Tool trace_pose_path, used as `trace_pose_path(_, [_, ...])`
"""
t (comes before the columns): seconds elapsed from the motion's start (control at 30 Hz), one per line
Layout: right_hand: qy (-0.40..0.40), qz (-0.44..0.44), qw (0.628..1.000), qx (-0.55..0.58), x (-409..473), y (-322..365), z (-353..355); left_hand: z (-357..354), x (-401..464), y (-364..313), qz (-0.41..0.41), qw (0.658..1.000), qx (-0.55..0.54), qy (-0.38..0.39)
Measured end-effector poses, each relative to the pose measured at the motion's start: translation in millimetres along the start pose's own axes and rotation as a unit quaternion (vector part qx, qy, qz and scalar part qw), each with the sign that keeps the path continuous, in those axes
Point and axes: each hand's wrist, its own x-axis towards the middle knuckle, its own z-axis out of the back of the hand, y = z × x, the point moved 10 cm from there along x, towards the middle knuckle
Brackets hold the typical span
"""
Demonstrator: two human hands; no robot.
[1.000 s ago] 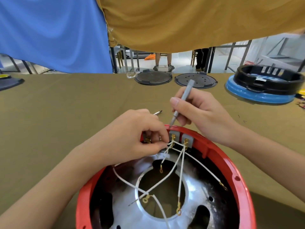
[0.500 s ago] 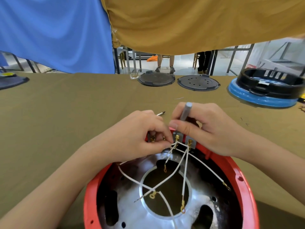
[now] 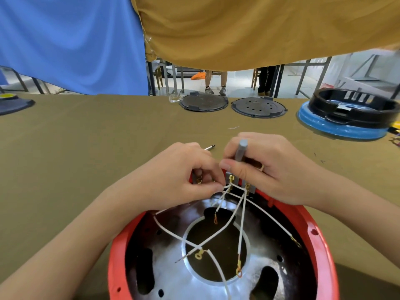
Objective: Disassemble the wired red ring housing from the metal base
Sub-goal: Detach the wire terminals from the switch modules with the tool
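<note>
While the red ring housing (image 3: 320,245) sits close to the person on the table (image 3: 86,148), both hands work at its far edge. The ring goes around a shiny metal base (image 3: 173,276) with a big round hole in the middle and smaller holes near it. The ring is still on the base.

The left hand (image 3: 181,178) is curled up, and its thumb and first finger pinch the white wires (image 3: 225,221) where they meet the small gray blocks (image 3: 238,182) on the ring's far edge. The right hand (image 3: 270,167) is curled too. Its fingers and thumb hold a thin gray tool (image 3: 240,150) that stands almost straight up, with its tip down by the gray blocks. A ring shows on one finger of this hand.

The white wires spread out from the blocks over the metal base. Some end in little gold loops that hang loose over the hole.

A thin metal tip (image 3: 210,147) pokes out past the left hand. Farther away on the table lie two dark round lids (image 3: 258,107), side by side. Off to the right sits a black ring on a blue base (image 3: 342,126). Blue cloth (image 3: 71,40) and yellow-brown cloth (image 3: 259,29) hang above the table.
</note>
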Motion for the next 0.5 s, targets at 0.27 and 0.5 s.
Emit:
trace_pose_path(0.27, [-0.008,-0.088,0.984,0.153,4,-20,-2,1,0,-1,-0.003,1.0,-0.008,-0.006])
trace_pose_path(0.5, [-0.031,-0.231,0.914,0.333,-5,-54,-15,0,0,-1,-0.007,1.0,-0.007,0.0])
